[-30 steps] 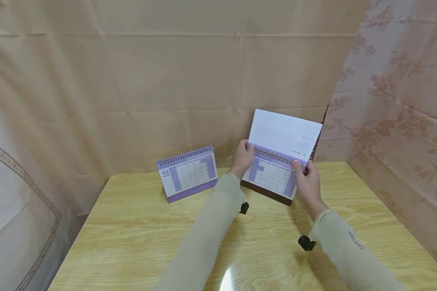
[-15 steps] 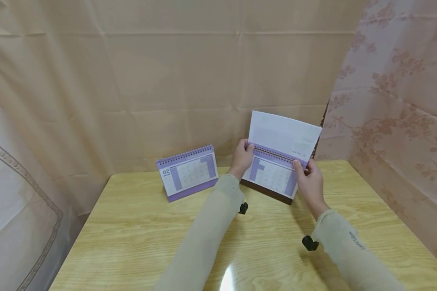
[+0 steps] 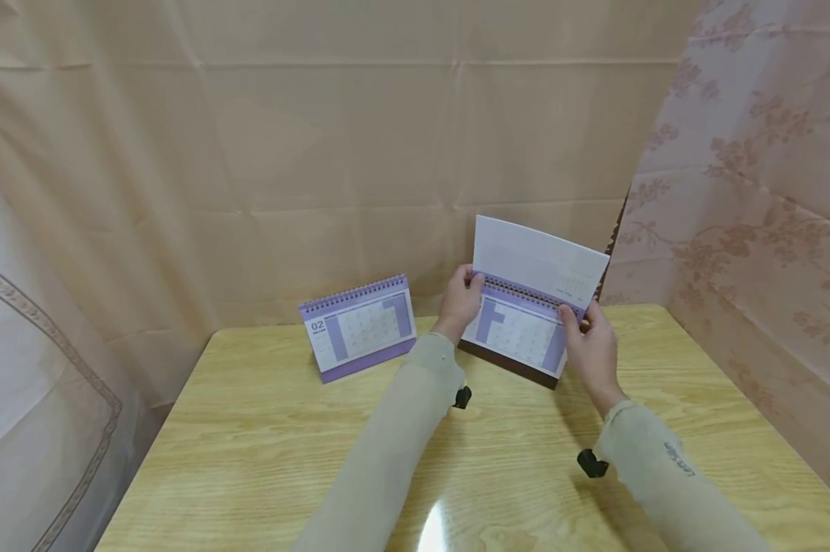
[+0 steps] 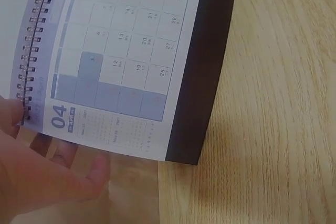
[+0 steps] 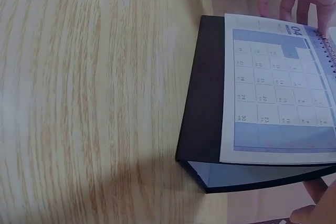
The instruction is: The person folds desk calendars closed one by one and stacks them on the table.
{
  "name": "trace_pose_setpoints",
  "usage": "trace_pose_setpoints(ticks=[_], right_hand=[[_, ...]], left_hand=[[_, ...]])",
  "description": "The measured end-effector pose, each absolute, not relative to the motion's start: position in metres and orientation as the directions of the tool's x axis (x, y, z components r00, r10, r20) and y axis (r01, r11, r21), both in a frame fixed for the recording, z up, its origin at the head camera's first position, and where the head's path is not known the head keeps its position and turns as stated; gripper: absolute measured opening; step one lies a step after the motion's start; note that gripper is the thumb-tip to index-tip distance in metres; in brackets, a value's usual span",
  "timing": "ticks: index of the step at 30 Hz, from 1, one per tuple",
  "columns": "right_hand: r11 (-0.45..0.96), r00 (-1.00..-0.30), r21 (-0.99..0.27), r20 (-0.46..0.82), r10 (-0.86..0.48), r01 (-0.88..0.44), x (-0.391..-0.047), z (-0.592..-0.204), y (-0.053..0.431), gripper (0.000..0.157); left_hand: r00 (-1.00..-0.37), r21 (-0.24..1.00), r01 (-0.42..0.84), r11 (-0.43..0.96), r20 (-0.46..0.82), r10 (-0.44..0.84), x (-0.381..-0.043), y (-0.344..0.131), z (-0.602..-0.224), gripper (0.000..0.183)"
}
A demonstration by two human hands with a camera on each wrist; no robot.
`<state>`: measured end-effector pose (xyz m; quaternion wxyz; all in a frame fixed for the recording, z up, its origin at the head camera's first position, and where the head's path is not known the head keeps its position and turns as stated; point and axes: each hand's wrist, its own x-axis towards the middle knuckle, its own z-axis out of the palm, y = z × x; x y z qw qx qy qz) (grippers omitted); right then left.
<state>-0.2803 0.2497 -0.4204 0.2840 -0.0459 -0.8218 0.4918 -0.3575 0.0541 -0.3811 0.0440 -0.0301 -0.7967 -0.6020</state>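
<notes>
Purple and white, a dark-based calendar sits between both hands; the left hand pinches one end of its spiral binding, the right hand the other. Left of the left hand, a second calendar stands on the wooden table.

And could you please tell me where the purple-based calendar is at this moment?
In the head view, the purple-based calendar stands on the table, just left of centre, with the left hand and the dark-based calendar to its right.
</notes>
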Motion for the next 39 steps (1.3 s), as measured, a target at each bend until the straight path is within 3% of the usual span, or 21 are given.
trace_pose_setpoints(ticks=[10,16,19,25,34,39], right_hand=[[0.570,-0.836,-0.798,0.440,0.328,-0.196,-0.280,-0.415,0.251,0.033],[0.564,-0.848,-0.800,0.432,0.305,-0.205,-0.278,-0.416,0.251,0.034],[0.559,-0.846,-0.797,0.446,0.292,-0.227,-0.277,-0.417,0.252,0.034],[0.558,-0.837,-0.788,0.471,0.277,-0.259,-0.277,-0.419,0.252,0.032],[0.587,-0.849,-0.771,0.465,0.251,-0.249,-0.275,-0.417,0.252,0.032],[0.649,-0.862,-0.725,0.462,0.209,-0.230,-0.274,-0.412,0.256,0.032]], left_hand=[[-0.983,0.938,0.144,0.316,0.173,-0.065,-0.357,0.054,-0.385,0.028],[-0.983,0.952,0.119,0.282,0.152,-0.099,-0.356,0.051,-0.387,0.030],[-0.993,0.973,0.083,0.217,0.100,-0.068,-0.353,0.048,-0.386,0.040],[-0.999,0.995,-0.007,0.100,-0.011,0.037,-0.343,0.038,-0.381,0.079],[-0.984,0.996,-0.056,-0.075,-0.042,0.173,-0.330,0.022,-0.367,0.075],[-0.976,0.991,-0.107,-0.080,-0.089,0.196,-0.330,0.012,-0.364,0.083]])
